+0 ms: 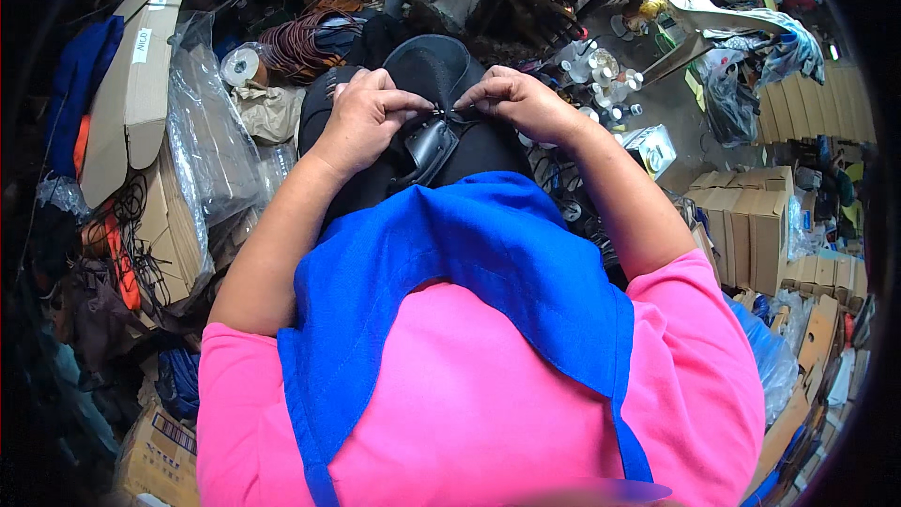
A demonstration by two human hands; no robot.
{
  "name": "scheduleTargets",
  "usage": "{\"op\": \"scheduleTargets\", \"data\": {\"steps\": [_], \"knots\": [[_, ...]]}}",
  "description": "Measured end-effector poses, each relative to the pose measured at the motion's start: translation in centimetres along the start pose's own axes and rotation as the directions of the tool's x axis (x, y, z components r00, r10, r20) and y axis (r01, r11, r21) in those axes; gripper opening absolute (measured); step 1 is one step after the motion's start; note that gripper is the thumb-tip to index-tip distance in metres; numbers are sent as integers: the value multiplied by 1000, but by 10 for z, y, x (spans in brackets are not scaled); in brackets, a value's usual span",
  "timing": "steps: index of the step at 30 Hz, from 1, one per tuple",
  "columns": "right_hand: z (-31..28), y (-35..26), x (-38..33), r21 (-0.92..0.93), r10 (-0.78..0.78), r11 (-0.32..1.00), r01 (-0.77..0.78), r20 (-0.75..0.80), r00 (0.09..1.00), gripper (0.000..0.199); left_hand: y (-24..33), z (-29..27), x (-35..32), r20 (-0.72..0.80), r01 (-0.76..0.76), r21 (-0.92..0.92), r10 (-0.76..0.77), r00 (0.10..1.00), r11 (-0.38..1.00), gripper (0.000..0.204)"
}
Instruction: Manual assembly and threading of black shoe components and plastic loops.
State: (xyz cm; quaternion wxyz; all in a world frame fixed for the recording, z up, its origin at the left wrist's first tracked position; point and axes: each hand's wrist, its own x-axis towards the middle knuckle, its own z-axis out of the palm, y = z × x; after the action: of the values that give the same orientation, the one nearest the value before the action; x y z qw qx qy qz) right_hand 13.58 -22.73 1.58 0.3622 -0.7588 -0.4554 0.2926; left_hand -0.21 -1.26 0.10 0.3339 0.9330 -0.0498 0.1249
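Now both hands, left hand (361, 117) and right hand (521, 103), pinch something tiny over a black shoe (427, 70). Fingers pressed together at its dark tongue (432, 145). Lacing looks unfinished, stage unclear.

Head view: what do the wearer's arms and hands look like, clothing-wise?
Both forearms are bare up to short bright pink sleeves that end above the elbow. The left hand and right hand wear no gloves; no ring, watch or bracelet is visible. A blue apron with stitched edges lies over the pink shirt between the arms. No cables or markings on either arm.
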Motion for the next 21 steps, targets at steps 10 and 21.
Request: {"op": "scheduleTargets", "data": {"steps": [10,21], "knots": [[1,9,4,126,23,991,-34,90,996,23,-11,11,18,110,89,-245,-64,992,965,19],[3,3,-5,-12,-9,1000,9,-1,1000,20,12,-5,15,17,-232,113,232,973,966,24]]}}
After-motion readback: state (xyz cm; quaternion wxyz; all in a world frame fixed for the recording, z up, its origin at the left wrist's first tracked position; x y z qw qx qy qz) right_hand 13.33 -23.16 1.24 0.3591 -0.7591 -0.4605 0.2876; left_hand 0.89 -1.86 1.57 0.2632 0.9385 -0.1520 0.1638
